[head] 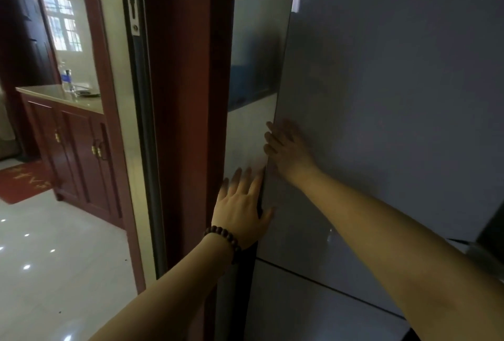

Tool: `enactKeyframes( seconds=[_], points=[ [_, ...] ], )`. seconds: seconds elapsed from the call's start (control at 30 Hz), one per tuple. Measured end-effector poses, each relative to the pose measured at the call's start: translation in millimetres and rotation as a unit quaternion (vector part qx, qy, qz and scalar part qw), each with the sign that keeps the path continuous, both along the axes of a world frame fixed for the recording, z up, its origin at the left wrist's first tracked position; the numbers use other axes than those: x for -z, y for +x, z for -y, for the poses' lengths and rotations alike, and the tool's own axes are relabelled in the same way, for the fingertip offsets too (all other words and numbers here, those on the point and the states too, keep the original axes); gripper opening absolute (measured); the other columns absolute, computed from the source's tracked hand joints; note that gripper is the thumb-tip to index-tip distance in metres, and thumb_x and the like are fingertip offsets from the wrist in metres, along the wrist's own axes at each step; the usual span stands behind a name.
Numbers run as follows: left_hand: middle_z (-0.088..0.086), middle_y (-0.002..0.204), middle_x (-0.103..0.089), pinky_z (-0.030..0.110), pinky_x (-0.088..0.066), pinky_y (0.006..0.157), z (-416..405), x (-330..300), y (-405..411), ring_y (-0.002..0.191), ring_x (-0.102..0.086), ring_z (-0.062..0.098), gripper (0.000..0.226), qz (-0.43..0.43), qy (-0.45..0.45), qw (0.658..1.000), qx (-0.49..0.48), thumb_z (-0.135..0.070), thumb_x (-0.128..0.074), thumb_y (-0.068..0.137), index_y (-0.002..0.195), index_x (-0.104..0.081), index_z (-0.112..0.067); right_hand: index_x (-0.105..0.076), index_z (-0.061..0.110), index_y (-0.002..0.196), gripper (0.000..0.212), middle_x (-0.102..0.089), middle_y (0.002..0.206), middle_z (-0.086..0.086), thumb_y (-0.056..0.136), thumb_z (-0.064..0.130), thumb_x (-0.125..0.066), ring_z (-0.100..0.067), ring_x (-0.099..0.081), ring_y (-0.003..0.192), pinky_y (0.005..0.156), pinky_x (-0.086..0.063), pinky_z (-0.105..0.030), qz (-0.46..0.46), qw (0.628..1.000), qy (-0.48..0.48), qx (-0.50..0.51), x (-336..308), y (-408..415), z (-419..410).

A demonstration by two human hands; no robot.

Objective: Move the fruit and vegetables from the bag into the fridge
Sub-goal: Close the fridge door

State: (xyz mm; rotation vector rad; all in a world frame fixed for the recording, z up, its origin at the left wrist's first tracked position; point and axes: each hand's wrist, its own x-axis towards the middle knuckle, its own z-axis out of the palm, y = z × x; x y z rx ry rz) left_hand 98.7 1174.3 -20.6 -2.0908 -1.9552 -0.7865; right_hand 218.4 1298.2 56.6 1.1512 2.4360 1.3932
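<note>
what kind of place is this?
Likely a home, by a doorway: both hands are at the edge of a grey fridge door, a dark red wooden cabinet stands beyond, and a red doormat lies on glossy tiles.

Both forearms are bare with no sleeves showing, the left hand (240, 210) near the frame's centre carrying a bracelet (223, 239) of dark brown round wooden beads at its wrist, the right hand (286, 150) wearing nothing.

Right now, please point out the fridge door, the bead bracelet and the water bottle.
fridge door (395, 81), head view, on its flat grey front.
bead bracelet (223, 238), head view, on the beads across the left wrist.
water bottle (66, 79), head view, on its labelled body, on the cabinet top.
</note>
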Motion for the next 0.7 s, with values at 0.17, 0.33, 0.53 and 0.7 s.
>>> enactKeyframes(
  seconds=[0.17,0.33,0.53,0.7],
  points=[
    [0.000,0.158,-0.007,0.041,-0.005,0.118,-36,16,0,0.145,-0.001,0.020,0.077,0.015,-0.018,0.999,0.025,-0.061,-0.031,0.089,0.150,0.001,-0.026,-0.040,0.013,0.138,0.069,-0.023,0.154,-0.010,0.083,0.053,-0.056,-0.033,0.000,0.145,0.114,-0.003,-0.056,-0.013,1.000,-0.001,0.014,3,-6,-53],
    [-0.002,0.158,0.001,0.040,0.002,0.118,-53,25,-2,0.145,0.006,0.017,0.076,0.034,-0.053,0.997,0.038,-0.059,-0.030,0.090,0.149,0.007,-0.029,-0.041,0.012,0.137,0.058,-0.027,0.153,-0.009,0.089,0.042,-0.050,-0.032,-0.005,0.145,0.114,-0.006,-0.057,-0.038,0.999,0.029,0.009,10,-7,-84],
    [-0.007,0.158,0.006,0.034,0.008,0.114,-65,38,-12,0.144,0.009,0.014,0.078,0.039,-0.050,0.997,0.036,-0.068,-0.014,0.083,0.149,0.007,-0.032,-0.043,0.008,0.133,0.051,-0.030,0.150,-0.013,0.089,0.034,-0.046,-0.033,-0.004,0.145,0.114,-0.004,-0.058,-0.075,0.996,0.033,0.024,15,-9,-110],
    [-0.006,0.158,0.006,0.035,0.008,0.113,-67,45,-12,0.144,0.009,0.015,0.076,0.048,-0.066,0.996,0.039,-0.062,-0.029,0.089,0.149,0.006,-0.031,-0.046,0.008,0.132,0.049,-0.029,0.151,-0.013,0.089,0.031,-0.040,-0.032,-0.004,0.145,0.115,-0.004,-0.058,-0.083,0.996,0.037,0.018,18,-11,-113]
  ],
)
